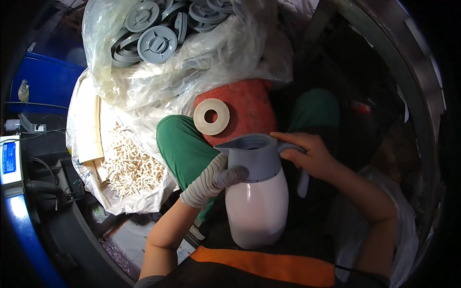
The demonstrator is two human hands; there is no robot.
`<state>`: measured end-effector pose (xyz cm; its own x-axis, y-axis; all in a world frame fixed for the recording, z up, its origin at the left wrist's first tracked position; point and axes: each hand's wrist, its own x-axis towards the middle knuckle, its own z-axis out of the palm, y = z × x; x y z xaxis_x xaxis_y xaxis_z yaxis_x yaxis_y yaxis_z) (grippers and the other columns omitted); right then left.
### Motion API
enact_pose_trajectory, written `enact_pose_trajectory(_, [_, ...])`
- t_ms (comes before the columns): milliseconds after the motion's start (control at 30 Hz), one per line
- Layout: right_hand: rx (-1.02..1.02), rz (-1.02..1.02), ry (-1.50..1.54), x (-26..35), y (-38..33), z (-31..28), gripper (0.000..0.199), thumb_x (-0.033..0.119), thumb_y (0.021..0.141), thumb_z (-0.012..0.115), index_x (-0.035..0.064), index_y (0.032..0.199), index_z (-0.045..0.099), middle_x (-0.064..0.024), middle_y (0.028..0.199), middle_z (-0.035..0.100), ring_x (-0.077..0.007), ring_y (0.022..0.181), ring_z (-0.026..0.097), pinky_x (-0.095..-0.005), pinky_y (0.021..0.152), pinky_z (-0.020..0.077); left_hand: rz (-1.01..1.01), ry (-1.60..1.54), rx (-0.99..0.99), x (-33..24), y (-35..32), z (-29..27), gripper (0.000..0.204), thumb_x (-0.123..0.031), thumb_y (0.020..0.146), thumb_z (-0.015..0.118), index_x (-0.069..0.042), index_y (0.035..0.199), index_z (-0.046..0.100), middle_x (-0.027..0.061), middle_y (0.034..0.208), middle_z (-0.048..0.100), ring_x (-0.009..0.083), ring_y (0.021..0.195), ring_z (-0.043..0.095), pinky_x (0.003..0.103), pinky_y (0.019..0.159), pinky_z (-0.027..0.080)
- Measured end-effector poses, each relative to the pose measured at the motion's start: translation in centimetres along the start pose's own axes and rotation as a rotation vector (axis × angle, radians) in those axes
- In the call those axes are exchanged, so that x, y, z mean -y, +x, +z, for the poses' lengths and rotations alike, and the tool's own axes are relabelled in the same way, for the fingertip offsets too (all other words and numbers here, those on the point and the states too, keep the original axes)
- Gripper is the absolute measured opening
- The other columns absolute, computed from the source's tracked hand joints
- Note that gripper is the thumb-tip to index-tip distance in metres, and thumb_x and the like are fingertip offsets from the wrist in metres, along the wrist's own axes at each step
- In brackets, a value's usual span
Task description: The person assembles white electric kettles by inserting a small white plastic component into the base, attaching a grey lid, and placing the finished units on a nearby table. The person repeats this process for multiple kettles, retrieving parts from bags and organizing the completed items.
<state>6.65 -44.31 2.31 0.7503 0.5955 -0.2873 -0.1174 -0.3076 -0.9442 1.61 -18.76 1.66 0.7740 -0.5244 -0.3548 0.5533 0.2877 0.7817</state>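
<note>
A thermos jug [258, 211] with a glossy pale pinkish-white body and a grey collar [269, 165] stands nearly upright in front of me, its open mouth facing up. My left hand [213, 180], in a striped grey glove, is closed around the collar below the spout, thumb across the front. My bare right hand [309, 153] grips the grey handle [292, 146] at the jug's right side, its index finger lying along the top. Just beyond the jug, a cream ring [211, 130] with a round hole lies on a red surface [252, 103].
Several grey round lids [157, 44] fill a clear plastic bag [192, 67] at the far side. To the left, a white sack [127, 205] holds many small cream pieces [132, 165]. A device with a blue screen [9, 157] stands at the left edge. Green-trousered knees [180, 144] flank the red surface.
</note>
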Motion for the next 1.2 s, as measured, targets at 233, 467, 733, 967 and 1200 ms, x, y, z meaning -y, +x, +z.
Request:
enact_pose_trajectory(233, [0.233,0.412,0.250,3.6,0.0,-2.1,0.050,0.045,0.092,0.055,-0.0016,0.109,0.057,-0.0089,0.083,0.065,-0.0131,0.058,0.062,-0.0237,0.054,0.0469,-0.025,0.033,0.063,-1.8,0.0,0.7,0.079,-0.035,0.077,0.078,0.000,0.138,0.040,0.0107,0.128,0.055,0.0207,0.121,0.051,0.033,0.102,0.041])
enact_pose_trajectory(467, [0.192,0.307,0.197,3.2,-1.5,-3.4,0.035,0.038,0.092,0.057,0.0033,0.089,0.061,-0.0037,0.059,0.059,-0.0108,0.048,0.057,-0.0228,0.046,0.0421,0.280,0.688,-0.461,-3.4,4.3,-5.2,0.052,-0.031,0.082,0.067,-0.005,0.126,0.056,0.0107,0.117,0.059,0.0195,0.113,0.054,0.035,0.100,0.040])
enact_pose_trajectory(733, [-0.132,-0.010,0.081,10.1,-2.5,-7.1,0.033,0.035,0.090,0.062,0.0033,0.085,0.061,-0.0029,0.062,0.058,-0.0090,0.049,0.057,-0.0221,0.044,0.0428,0.225,1.339,-0.718,-2.9,6.3,-10.5,0.081,-0.032,0.070,0.077,-0.009,0.138,0.041,0.0217,0.127,0.052,0.0367,0.115,0.052,0.042,0.100,0.043])
enact_pose_trajectory(967, [-0.366,-0.597,-0.344,6.4,5.9,-1.6,0.043,0.036,0.085,0.067,0.0008,0.110,0.063,-0.0134,0.091,0.068,-0.0272,0.078,0.068,-0.0350,0.068,0.0540,0.685,0.464,-0.547,-16.9,0.0,0.5,0.075,-0.009,0.072,0.075,-0.008,0.138,0.040,0.0117,0.118,0.056,0.0217,0.102,0.057,0.031,0.085,0.050])
enact_pose_trajectory(1200, [-0.369,-0.450,-0.576,3.9,6.0,0.0,0.044,0.029,0.087,0.065,0.0048,0.122,0.053,-0.0188,0.095,0.066,-0.0339,0.087,0.067,-0.0415,0.074,0.0523,0.519,1.829,-0.489,-16.1,3.0,4.8,0.074,-0.040,0.063,0.075,-0.012,0.129,0.054,0.0242,0.129,0.050,0.0416,0.117,0.050,0.048,0.098,0.043])
